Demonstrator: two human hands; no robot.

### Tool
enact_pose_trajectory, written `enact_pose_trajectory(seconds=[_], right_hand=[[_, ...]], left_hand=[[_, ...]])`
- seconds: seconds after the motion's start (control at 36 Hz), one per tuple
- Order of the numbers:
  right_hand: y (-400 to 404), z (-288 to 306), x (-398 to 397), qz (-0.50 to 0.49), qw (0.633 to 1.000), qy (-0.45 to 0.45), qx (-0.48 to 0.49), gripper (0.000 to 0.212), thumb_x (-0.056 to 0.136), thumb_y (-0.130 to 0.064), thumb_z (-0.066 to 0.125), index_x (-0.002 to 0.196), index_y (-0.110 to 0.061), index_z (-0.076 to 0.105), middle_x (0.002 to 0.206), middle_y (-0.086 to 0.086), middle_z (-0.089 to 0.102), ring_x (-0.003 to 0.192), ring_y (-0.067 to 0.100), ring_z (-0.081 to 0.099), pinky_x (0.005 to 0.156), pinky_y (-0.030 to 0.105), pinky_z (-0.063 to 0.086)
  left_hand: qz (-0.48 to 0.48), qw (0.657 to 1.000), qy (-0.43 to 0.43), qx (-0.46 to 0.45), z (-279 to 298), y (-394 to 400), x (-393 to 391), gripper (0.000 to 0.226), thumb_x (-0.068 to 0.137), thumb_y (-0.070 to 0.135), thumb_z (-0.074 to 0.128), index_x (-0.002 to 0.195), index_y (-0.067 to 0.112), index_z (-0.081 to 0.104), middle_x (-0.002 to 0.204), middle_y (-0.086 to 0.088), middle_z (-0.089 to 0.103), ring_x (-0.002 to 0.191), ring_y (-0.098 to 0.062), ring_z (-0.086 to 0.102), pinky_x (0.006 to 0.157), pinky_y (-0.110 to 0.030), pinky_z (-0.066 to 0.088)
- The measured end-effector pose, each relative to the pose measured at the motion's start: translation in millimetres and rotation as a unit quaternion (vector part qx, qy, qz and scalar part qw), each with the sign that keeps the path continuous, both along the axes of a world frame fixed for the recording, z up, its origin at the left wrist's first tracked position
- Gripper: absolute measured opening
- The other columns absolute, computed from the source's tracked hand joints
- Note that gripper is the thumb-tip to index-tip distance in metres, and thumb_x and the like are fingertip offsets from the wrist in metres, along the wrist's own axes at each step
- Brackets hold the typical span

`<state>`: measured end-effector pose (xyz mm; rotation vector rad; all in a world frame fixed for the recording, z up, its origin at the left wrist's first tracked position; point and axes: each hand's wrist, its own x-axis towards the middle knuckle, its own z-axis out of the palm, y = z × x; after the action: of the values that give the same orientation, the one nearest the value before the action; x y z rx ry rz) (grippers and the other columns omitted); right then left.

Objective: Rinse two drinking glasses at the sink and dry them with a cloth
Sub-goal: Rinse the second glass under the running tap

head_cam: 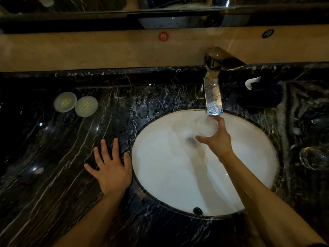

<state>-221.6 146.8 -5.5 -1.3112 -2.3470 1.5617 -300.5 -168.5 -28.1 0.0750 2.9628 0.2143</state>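
Dim black marble counter (53, 157), beige wall (89, 50)

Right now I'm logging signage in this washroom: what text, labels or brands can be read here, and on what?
Red round sticker on the beige backsplash: white marks, too blurred to read.
Two round coasters on the counter: yellow emblem, no legible words.
Faucet: no readable brand.

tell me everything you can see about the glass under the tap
The drinking glass is clear and round, seemingly plain glass. The right hand grips it from the near side, fingers around its wall. Its mouth shows as a circle, facing up toward the camera, just below the faucet spout and above the white sink basin. Water appears to run into it, blurring its inside. It touches nothing but the hand and the water.
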Motion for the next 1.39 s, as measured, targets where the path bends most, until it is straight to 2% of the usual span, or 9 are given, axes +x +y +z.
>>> enact_pose_trajectory(seconds=[0.11, 0.31, 0.64, 0.75, 0.89, 1.03, 1.17, 1.31, 1.39], right_hand=[[4.3, 1.4, -3.5, 0.053, 0.996, -0.06, 0.038, 0.097, 0.07, -0.018, 0.088, 0.147, -0.027, 0.031, 0.128, 0.009, 0.062, 0.11, 0.036, 0.06, 0.08, 0.036, 0.05], [3.6, -1.0, -3.1, -0.017, 1.0, 0.008, -0.022, 0.089, 0.067, -0.015, 0.09, 0.139, -0.029, 0.041, 0.124, -0.004, 0.055, 0.109, 0.018, 0.052, 0.082, 0.029, 0.044], [10.1, -2.7, -0.2, -0.036, 0.999, 0.012, -0.024, 0.087, 0.067, -0.012, 0.09, 0.136, -0.031, 0.041, 0.121, -0.003, 0.052, 0.109, 0.021, 0.051, 0.081, 0.03, 0.043], [16.2, -0.4, -1.0, 0.041, 0.999, -0.027, -0.02, 0.093, 0.065, -0.014, 0.091, 0.14, -0.032, 0.039, 0.119, -0.004, 0.054, 0.109, 0.021, 0.051, 0.083, 0.031, 0.043], [12.5, -2.4, -1.4, -0.008, 0.995, 0.034, -0.091, 0.09, 0.063, -0.006, 0.092, 0.138, -0.025, 0.044, 0.128, -0.002, 0.053, 0.116, 0.018, 0.052, 0.076, 0.018, 0.043], [12.7, -4.7, -5.8, 0.012, 0.998, -0.007, -0.058, 0.096, 0.061, -0.012, 0.092, 0.14, -0.029, 0.041, 0.128, -0.001, 0.057, 0.116, 0.025, 0.053, 0.09, 0.038, 0.05], [12.1, -3.4, -2.6, -0.007, 0.997, 0.022, -0.079, 0.084, 0.064, -0.01, 0.092, 0.129, -0.033, 0.043, 0.128, -0.002, 0.053, 0.116, 0.019, 0.051, 0.086, 0.027, 0.043], [13.0, -0.9, -5.9, 0.03, 0.999, -0.028, -0.025, 0.094, 0.064, -0.014, 0.091, 0.141, -0.029, 0.039, 0.119, -0.003, 0.052, 0.108, 0.021, 0.05, 0.086, 0.034, 0.047], [16.4, -1.4, -3.7, 0.002, 0.993, 0.001, -0.117, 0.091, 0.064, -0.009, 0.091, 0.14, -0.027, 0.043, 0.125, -0.005, 0.055, 0.116, 0.021, 0.052, 0.092, 0.039, 0.05]], left_hand=[[-0.001, 1.0, -0.001, -0.001, -0.1, 0.0, -0.6, 0.065, 0.095, 0.058, 0.018, 0.157, 0.037, 0.019, 0.167, -0.004, 0.014, 0.153, -0.029, 0.007, 0.114, -0.072, 0.004], [-0.002, 1.0, 0.004, 0.004, -1.1, -0.2, -0.1, 0.065, 0.095, 0.057, 0.02, 0.157, 0.037, 0.02, 0.167, -0.004, 0.014, 0.153, -0.03, 0.008, 0.114, -0.072, 0.004], [-0.004, 1.0, 0.0, 0.005, 1.6, 0.8, 0.0, 0.066, 0.095, 0.057, 0.018, 0.157, 0.036, 0.019, 0.167, -0.004, 0.013, 0.153, -0.03, 0.007, 0.114, -0.072, 0.003], [-0.005, 1.0, 0.001, 0.006, 1.2, 0.6, 0.1, 0.066, 0.095, 0.057, 0.018, 0.157, 0.036, 0.019, 0.167, -0.005, 0.014, 0.153, -0.03, 0.007, 0.114, -0.072, 0.004], [-0.004, 1.0, 0.003, 0.001, 0.3, 0.4, -0.3, 0.065, 0.095, 0.057, 0.018, 0.157, 0.036, 0.02, 0.167, -0.005, 0.014, 0.153, -0.03, 0.008, 0.114, -0.072, 0.004], [-0.006, 1.0, 0.005, -0.001, -0.9, -0.1, -0.6, 0.065, 0.096, 0.056, 0.02, 0.157, 0.035, 0.02, 0.167, -0.005, 0.015, 0.153, -0.031, 0.009, 0.113, -0.073, 0.005], [-0.009, 1.0, 0.012, 0.003, -1.4, -0.4, 0.5, 0.064, 0.096, 0.055, 0.023, 0.157, 0.034, 0.023, 0.166, -0.007, 0.018, 0.152, -0.032, 0.012, 0.113, -0.074, 0.006], [-0.01, 1.0, 0.012, 0.001, -1.7, -0.8, 0.1, 0.064, 0.096, 0.055, 0.024, 0.157, 0.034, 0.023, 0.166, -0.007, 0.018, 0.152, -0.033, 0.013, 0.113, -0.074, 0.007], [-0.009, 1.0, 0.011, 0.002, -2.2, -1.1, 0.9, 0.064, 0.096, 0.055, 0.023, 0.157, 0.034, 0.023, 0.166, -0.007, 0.018, 0.152, -0.033, 0.012, 0.113, -0.073, 0.007]])
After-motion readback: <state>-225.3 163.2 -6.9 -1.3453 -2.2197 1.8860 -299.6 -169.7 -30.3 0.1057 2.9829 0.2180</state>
